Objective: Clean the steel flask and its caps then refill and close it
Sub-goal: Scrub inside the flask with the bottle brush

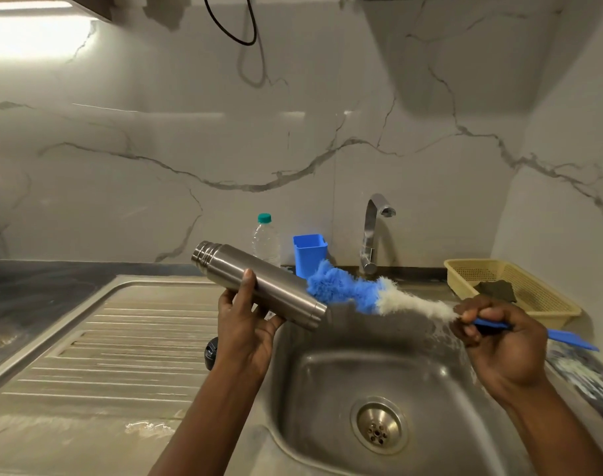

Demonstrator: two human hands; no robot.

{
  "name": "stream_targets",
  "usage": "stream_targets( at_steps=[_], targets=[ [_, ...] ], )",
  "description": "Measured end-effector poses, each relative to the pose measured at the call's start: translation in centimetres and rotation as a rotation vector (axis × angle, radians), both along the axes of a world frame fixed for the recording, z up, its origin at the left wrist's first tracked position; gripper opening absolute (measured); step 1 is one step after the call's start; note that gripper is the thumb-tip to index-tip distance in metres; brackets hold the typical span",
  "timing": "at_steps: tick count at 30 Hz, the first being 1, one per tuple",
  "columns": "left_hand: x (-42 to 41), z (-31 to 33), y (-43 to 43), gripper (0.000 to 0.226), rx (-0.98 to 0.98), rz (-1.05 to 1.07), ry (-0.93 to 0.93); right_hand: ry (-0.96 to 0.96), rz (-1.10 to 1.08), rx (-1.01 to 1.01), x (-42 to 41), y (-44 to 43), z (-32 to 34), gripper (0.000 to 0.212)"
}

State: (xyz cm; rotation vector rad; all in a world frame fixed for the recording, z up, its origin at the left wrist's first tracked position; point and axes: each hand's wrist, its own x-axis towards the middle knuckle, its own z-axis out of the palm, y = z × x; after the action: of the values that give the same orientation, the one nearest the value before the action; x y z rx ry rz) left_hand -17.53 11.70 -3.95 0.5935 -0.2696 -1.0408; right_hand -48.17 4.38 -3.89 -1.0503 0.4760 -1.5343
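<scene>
Your left hand (248, 324) curls around the steel flask (258, 283), holding it tilted over the sink (327, 389) edge. Your right hand (499, 341) grips the handle of the bottle brush (344, 292), its bristles just beside the flask's lower end. A black cap (210, 353) lies behind your left wrist

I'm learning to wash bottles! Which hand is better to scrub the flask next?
Probably the right hand: it grips the brush by its blue handle, with the bristles beside the lower end of the flask. The left hand is busy holding the flask tilted.
</scene>
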Motion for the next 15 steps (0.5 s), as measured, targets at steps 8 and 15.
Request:
stream_targets(
  at_steps=[8,15],
  targets=[
    [-0.5,-0.3,-0.2,0.052,0.010,-0.038,-0.005,0.059,0.035,-0.019,1.0,-0.3,-1.0,0.020],
    [-0.4,-0.4,-0.2,0.053,0.035,-0.052,0.018,0.044,-0.007,-0.018,0.7,-0.3,-1.1,0.042]
  ],
)
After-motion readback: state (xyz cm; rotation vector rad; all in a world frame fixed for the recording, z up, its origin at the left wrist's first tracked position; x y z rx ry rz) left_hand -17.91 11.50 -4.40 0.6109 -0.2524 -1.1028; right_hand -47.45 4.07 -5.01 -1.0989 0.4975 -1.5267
